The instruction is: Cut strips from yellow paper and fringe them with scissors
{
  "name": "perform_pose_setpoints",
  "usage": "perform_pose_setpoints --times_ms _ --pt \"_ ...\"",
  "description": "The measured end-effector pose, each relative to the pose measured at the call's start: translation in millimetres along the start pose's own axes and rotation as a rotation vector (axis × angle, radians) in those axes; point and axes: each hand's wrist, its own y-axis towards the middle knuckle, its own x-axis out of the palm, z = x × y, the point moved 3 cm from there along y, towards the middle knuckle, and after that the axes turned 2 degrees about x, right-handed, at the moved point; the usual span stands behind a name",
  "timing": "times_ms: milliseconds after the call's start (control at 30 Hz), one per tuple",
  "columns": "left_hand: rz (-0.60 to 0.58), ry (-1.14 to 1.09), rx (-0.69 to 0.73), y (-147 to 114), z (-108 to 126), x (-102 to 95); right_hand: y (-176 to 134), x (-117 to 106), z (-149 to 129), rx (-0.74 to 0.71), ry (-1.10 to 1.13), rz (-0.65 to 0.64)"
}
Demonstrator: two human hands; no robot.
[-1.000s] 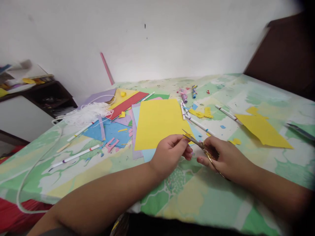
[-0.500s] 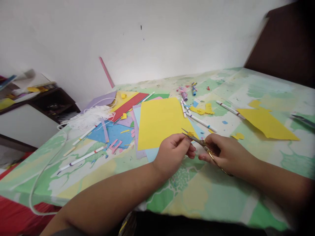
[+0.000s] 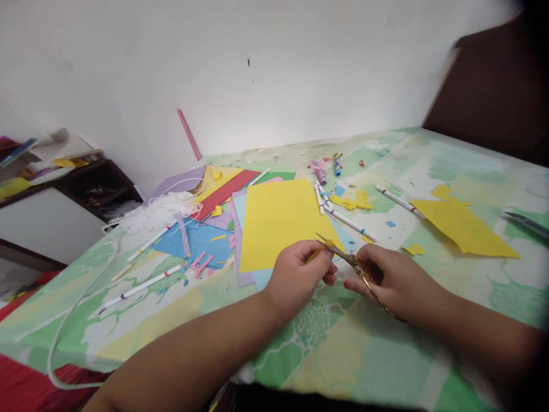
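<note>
My right hand [image 3: 394, 280] grips a pair of scissors [image 3: 349, 258] with gold handles, the blades pointing up and left. A small piece of yellow paper [image 3: 329, 243] shows at the blades, pinched by the fingertips of my left hand [image 3: 300, 266]. Most of that piece is hidden by my fingers. Behind both hands lies a yellow sheet [image 3: 278, 217] on top of light blue and purple sheets. White markers [image 3: 349, 222] lie just beyond the scissors, close to yellow paper scraps [image 3: 354, 200].
A patterned tablecloth [image 3: 334, 360] covers the table. At left are white cord [image 3: 165, 212], a blue sheet [image 3: 203, 240] and a red strip [image 3: 227, 193]. At right lie a cut yellow sheet [image 3: 467, 229] and a dark blade-like tool [image 3: 527, 222]. Small paper rolls [image 3: 338, 166] stand near the back.
The view has tilted slightly upward, so everything sits a little lower. The yellow piece has shifted slightly in my left fingers, against the scissors' blades. Both hands keep their holds.
</note>
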Motion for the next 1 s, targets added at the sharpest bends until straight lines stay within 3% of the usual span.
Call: perform_pose_setpoints --times_ms 200,533,733,1000 --pt "-0.055 0.101 0.027 4 46 -4.2 -4 -21 -20 -0.013 0.115 0.093" --pt "-0.167 0.356 0.27 8 133 1.1 7 -64 -53 -0.04 0.294 0.298" --pt "-0.083 0.481 0.416 -2 157 -15.0 19 -53 -79 -0.119 0.527 0.338" --pt "0.002 0.579 0.36 -11 182 -39.1 42 -37 -108 -0.186 0.727 0.317"
